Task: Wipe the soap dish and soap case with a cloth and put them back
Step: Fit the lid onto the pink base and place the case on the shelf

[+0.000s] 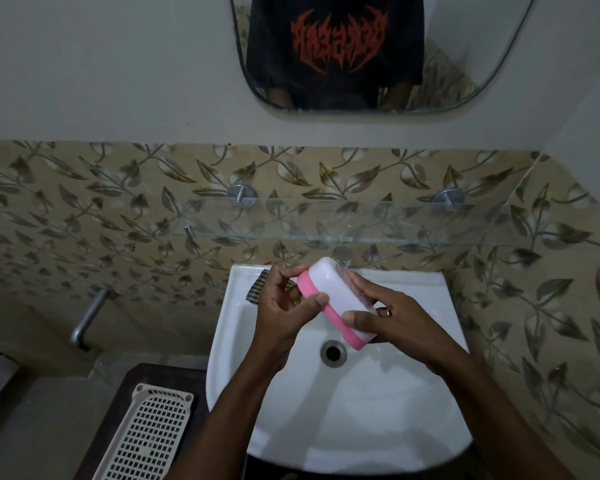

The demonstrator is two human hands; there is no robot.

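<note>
Now both hands hold the case (336, 299) over the sink (430, 306), above and behind the drain (333, 353). It is a white shell with a pink half along its left edge. The left hand (284, 306) pinches that pink edge: thumb on the near side, fingertips curled over the far upper end, so the fingers are clamped on the case. The right hand (388, 317) cups the white half, thumb pressed on the near face close to the lower end, the other fingers wrapped behind, also closed on it; a ring shows on one finger.

My reading is that the two halves are being pulled apart or pushed together; which, I cannot tell. No cloth is in either hand. A dark striped thing (257, 287) lies on the sink rim just behind the left fingers and may be the cloth, though it is mostly hidden.

To do this well, keep the case over the basin so any soap or drips fall there, grip by the edges and not the slick faces, and part the halves with a steady pull along the seam rather than a twist.

The long axis runs diagonally, from the far end by the left fingertips down to the near end past the right thumb. The white dome faces up toward the camera.
</note>
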